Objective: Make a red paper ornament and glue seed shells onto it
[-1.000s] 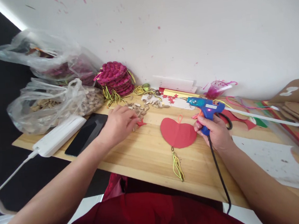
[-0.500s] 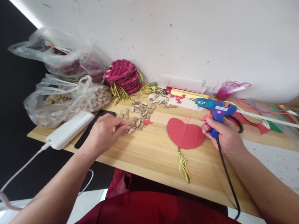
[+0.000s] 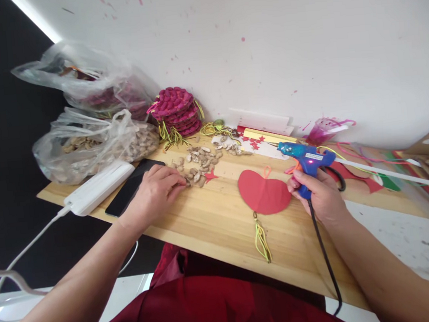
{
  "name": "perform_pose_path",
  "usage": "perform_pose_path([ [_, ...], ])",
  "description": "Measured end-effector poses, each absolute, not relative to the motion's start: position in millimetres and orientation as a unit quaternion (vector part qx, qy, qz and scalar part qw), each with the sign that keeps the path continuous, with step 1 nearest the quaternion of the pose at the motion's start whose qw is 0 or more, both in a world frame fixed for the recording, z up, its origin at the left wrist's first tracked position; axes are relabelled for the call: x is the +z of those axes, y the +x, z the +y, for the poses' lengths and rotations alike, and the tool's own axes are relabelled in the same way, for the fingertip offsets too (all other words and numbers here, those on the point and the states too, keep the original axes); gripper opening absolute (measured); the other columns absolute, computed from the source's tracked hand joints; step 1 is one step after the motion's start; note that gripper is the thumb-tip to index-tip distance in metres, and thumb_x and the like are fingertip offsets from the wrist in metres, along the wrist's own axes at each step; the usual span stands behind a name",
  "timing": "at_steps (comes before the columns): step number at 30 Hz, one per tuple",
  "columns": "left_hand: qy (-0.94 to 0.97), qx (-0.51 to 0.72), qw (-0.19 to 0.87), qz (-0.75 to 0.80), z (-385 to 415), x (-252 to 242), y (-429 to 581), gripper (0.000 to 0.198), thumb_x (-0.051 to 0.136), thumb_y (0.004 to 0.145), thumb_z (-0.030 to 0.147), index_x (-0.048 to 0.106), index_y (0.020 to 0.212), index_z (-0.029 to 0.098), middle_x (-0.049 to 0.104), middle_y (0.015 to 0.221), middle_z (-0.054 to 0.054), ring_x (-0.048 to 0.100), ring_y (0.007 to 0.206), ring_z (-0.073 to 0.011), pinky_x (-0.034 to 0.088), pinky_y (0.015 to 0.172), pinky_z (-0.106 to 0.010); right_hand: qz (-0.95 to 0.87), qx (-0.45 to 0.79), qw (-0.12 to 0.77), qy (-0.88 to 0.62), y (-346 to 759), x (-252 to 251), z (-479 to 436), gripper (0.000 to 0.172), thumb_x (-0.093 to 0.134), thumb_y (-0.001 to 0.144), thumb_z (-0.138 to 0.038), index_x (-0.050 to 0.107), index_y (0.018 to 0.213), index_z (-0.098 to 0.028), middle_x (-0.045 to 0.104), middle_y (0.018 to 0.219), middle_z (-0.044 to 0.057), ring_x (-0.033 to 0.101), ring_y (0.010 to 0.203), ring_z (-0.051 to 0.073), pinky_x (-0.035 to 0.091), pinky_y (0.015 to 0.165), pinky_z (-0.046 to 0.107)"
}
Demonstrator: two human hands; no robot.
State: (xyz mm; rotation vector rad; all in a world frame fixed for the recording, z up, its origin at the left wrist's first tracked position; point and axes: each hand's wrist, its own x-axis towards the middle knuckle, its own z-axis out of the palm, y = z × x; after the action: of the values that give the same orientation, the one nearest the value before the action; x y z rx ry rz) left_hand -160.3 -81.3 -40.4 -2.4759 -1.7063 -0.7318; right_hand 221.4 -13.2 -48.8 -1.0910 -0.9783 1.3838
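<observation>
My left hand (image 3: 159,190) is at the near edge of a loose heap of peanut shells (image 3: 198,158). Its fingers are pinched together on a shell at their tips, mostly covered by the hand. My right hand (image 3: 318,194) grips the handle of a blue glue gun (image 3: 306,159), whose nozzle points left and whose small light glows. A white glue stick (image 3: 384,167) sticks out of its back. Left of the gun lies a red kidney-shaped paper piece (image 3: 264,191) with an orange loop on top and a yellow-green tassel (image 3: 261,239) below. A red paper star (image 3: 211,175) rests beside the shells.
A black phone (image 3: 132,188) and a white power strip (image 3: 98,187) lie left. Behind them stand plastic bags (image 3: 93,146) of shells. At the wall are a stack of magenta woven discs (image 3: 176,111) and small red stars (image 3: 254,141). The gun's black cord (image 3: 326,261) hangs over the table edge.
My left hand has turned slightly, with the knuckles rolled over and its fingertips a little to the right among the shells. The glue gun stays in my right hand; the view has shifted slightly.
</observation>
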Motion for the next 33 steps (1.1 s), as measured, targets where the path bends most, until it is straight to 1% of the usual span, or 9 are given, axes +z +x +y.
perform_pose_path([
  [5, -0.793, -0.253, -0.029, -0.554, -88, -25, -145, 0.016, 0.055, 0.099, 0.03, 0.068, 0.096, 0.021, 0.075, 0.093, -0.005, 0.065, 0.094, -0.0246, 0.049, 0.087, -0.04, -0.418, 0.578, 0.533, -0.456, 222, -52, -13, 0.027, 0.091, 0.068, -0.038, 0.074, 0.08, -0.021, 0.062, 0.06, -0.001, 0.057, 0.057, 0.013, 0.04, 0.047, 0.023],
  [8, -0.795, -0.265, -0.103, -0.536, -88, -25, -129, 0.017, 0.054, 0.1, 0.031, 0.068, 0.104, 0.022, 0.075, 0.097, -0.004, 0.067, 0.092, -0.0217, 0.051, 0.084, -0.035, -0.438, 0.56, 0.54, -0.451, 221, -54, -14, 0.026, 0.089, 0.071, -0.039, 0.073, 0.08, -0.02, 0.065, 0.062, 0.0, 0.059, 0.057, 0.014, 0.037, 0.045, 0.023],
  [11, -0.812, -0.249, -0.153, -0.505, -84, -34, -114, 0.021, 0.051, 0.101, 0.03, 0.071, 0.104, 0.022, 0.076, 0.097, -0.004, 0.069, 0.091, -0.0208, 0.052, 0.083, -0.033, -0.465, 0.534, 0.547, -0.446, 220, -54, -14, 0.024, 0.087, 0.072, -0.039, 0.073, 0.08, -0.021, 0.072, 0.071, 0.001, 0.057, 0.054, 0.012, 0.042, 0.05, 0.026],
  [16, -0.822, -0.217, -0.087, -0.52, -79, -42, -109, 0.026, 0.05, 0.102, 0.034, 0.071, 0.102, 0.02, 0.076, 0.094, -0.006, 0.069, 0.089, -0.024, 0.051, 0.083, -0.038, -0.492, 0.521, 0.527, -0.457, 219, -51, -17, 0.024, 0.086, 0.072, -0.04, 0.072, 0.078, -0.022, 0.073, 0.073, 0.0, 0.059, 0.057, 0.013, 0.047, 0.057, 0.029],
  [21, -0.805, -0.188, -0.008, -0.562, -81, -37, -118, 0.039, 0.049, 0.103, 0.043, 0.07, 0.081, 0.018, 0.069, 0.076, -0.005, 0.066, 0.075, -0.0232, 0.05, 0.072, -0.036, -0.514, 0.51, 0.516, -0.458, 221, -51, -18, 0.019, 0.083, 0.076, -0.04, 0.073, 0.08, -0.024, 0.071, 0.068, 0.0, 0.065, 0.064, 0.018, 0.05, 0.064, 0.033],
  [22, -0.808, -0.194, -0.013, -0.556, -81, -36, -118, 0.037, 0.049, 0.103, 0.041, 0.071, 0.084, 0.018, 0.069, 0.077, -0.005, 0.066, 0.076, -0.023, 0.051, 0.073, -0.036, -0.519, 0.506, 0.515, -0.458, 222, -52, -18, 0.018, 0.082, 0.077, -0.039, 0.073, 0.081, -0.024, 0.071, 0.068, -0.001, 0.065, 0.064, 0.018, 0.05, 0.065, 0.033],
  [24, -0.828, -0.22, -0.037, -0.515, -80, -37, -119, 0.029, 0.048, 0.104, 0.03, 0.074, 0.101, 0.018, 0.073, 0.094, -0.008, 0.068, 0.091, -0.0232, 0.053, 0.082, -0.036, -0.529, 0.498, 0.514, -0.455, 223, -54, -17, 0.016, 0.081, 0.078, -0.038, 0.073, 0.082, -0.024, 0.069, 0.065, -0.001, 0.065, 0.065, 0.018, 0.05, 0.068, 0.034],
  [27, -0.866, -0.233, -0.078, -0.436, -78, -38, -118, 0.033, 0.047, 0.102, 0.015, 0.072, 0.122, 0.024, 0.07, 0.119, -0.008, 0.064, 0.112, -0.0227, 0.051, 0.096, -0.037, -0.538, 0.49, 0.513, -0.456, 223, -55, -17, 0.015, 0.08, 0.08, -0.037, 0.073, 0.082, -0.024, 0.067, 0.063, -0.002, 0.066, 0.067, 0.019, 0.051, 0.071, 0.034],
  [33, -0.876, -0.219, -0.081, -0.423, -75, -34, -108, 0.02, 0.056, 0.102, 0.024, 0.076, 0.098, 0.021, 0.073, 0.102, -0.007, 0.063, 0.101, -0.0237, 0.051, 0.09, -0.038, -0.539, 0.493, 0.507, -0.457, 222, -53, -19, 0.015, 0.079, 0.081, -0.037, 0.073, 0.084, -0.023, 0.067, 0.063, -0.002, 0.066, 0.067, 0.019, 0.052, 0.074, 0.036],
])
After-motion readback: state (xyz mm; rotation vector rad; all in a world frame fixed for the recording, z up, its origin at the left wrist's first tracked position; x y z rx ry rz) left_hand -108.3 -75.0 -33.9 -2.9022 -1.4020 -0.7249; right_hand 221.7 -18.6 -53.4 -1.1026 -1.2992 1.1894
